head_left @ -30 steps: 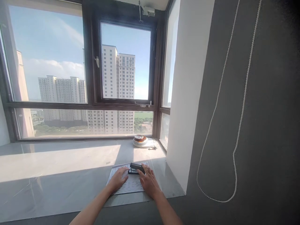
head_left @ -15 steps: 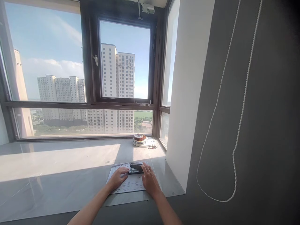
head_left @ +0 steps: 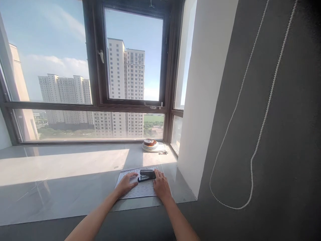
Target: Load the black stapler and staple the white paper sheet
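A black stapler rests over printed white paper sheets on the window sill. Its upper arm stands apart from its base at the left end. My right hand grips the stapler's right end, fingers curled over it. My left hand is on the left side of the sheets, thumb and fingers apart in a curve facing the stapler's left end. A small gap seems to lie between them. The hand covers part of the sheets' left edge.
A stack of round plates or lids stands on the marble sill near the window corner, beside a small dark chain-like thing. A beaded blind cord hangs at the right before a dark grey wall. A white pillar borders the sill.
The stapler has turned, so its side and the gap between arm and base now show. My left hand has come away from its left end. The view has tilted down slightly.
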### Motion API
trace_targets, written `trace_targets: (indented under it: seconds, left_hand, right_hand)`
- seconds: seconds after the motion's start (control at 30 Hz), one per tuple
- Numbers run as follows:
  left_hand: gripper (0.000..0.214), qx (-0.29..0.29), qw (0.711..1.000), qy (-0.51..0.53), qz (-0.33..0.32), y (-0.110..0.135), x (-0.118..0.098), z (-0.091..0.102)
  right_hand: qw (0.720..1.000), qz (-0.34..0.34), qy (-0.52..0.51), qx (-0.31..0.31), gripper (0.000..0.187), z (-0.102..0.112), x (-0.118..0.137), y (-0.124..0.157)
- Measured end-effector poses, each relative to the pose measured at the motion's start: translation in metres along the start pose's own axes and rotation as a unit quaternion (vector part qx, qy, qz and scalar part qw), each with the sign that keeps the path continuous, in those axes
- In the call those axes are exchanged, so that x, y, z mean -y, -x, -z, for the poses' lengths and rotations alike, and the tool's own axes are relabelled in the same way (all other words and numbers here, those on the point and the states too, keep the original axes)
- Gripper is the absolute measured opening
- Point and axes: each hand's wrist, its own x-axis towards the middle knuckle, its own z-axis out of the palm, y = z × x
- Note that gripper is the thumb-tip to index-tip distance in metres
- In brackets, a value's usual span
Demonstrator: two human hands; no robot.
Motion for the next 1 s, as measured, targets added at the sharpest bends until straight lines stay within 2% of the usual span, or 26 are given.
trace_targets:
  seconds: [0.1,0.43,0.7,1.0]
  left_hand:
    - [0.056,0.002,1.000,0.010,-0.004,0.0005,-0.0017,0.0006]
    - [0.052,0.013,1.000,0.018,-0.008,-0.0010,-0.0057,0.0013]
    - [0.053,-0.006,1.000,0.027,-0.011,-0.0009,-0.0004,-0.0022]
    - [0.057,-0.005,0.999,0.034,-0.008,-0.0013,0.0028,-0.0039]
  right_hand:
    - [1.000,-0.019,-0.001,0.004,0.067,-0.0010,-0.0011,0.0001]
    - [0.999,-0.030,0.008,0.021,0.065,0.0028,-0.0001,0.0000]
    - [0.999,-0.041,0.021,0.017,0.064,-0.0028,-0.0024,-0.0012]
    - [0.998,-0.029,0.038,0.027,0.068,0.0007,-0.0011,0.0004]
